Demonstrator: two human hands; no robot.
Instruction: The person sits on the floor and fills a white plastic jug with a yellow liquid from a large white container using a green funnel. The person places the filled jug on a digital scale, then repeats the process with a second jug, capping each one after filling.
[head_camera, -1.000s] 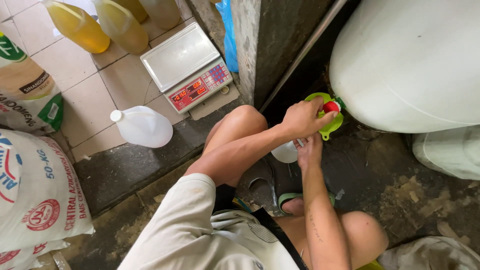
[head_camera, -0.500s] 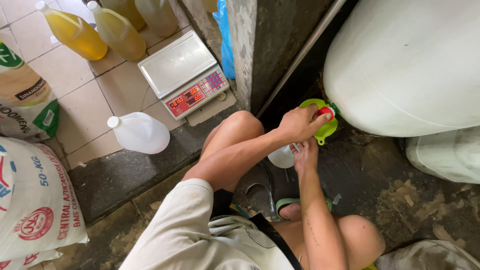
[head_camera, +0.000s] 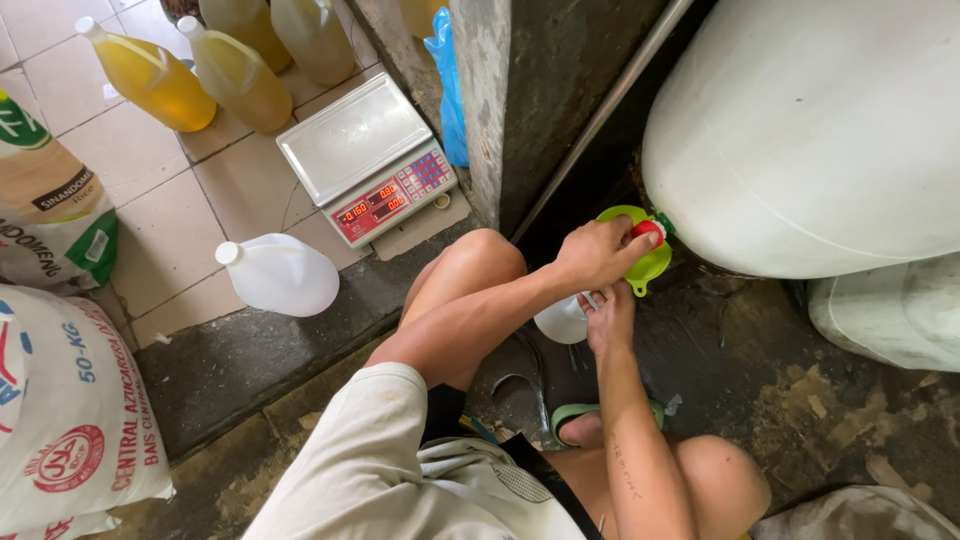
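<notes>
We see a small red tap (head_camera: 648, 229) low on the big white tank (head_camera: 810, 130). It sticks out to the left, toward our hands. Our left hand (head_camera: 600, 255) is right on it, with the fingers curled around it. Just under the tap sits a green funnel (head_camera: 645, 268), touching that same hand. The funnel points down into a small clear bottle (head_camera: 562, 320). Our right hand (head_camera: 610, 318) is just below, closed around the top of that bottle, so the left hand is the nearer one to the tap.

Nothing stands between the hands and the tap. A grey post (head_camera: 505, 100) rises just to the left, with a blue bag (head_camera: 452, 90) beside it. Farther left on the tiles sits a white scale (head_camera: 365, 160). An empty white jug (head_camera: 280, 275) lies on its side near it. Yellow jugs (head_camera: 150, 75) stand at the far left, and big sacks (head_camera: 60, 400) sit nearer to us.
</notes>
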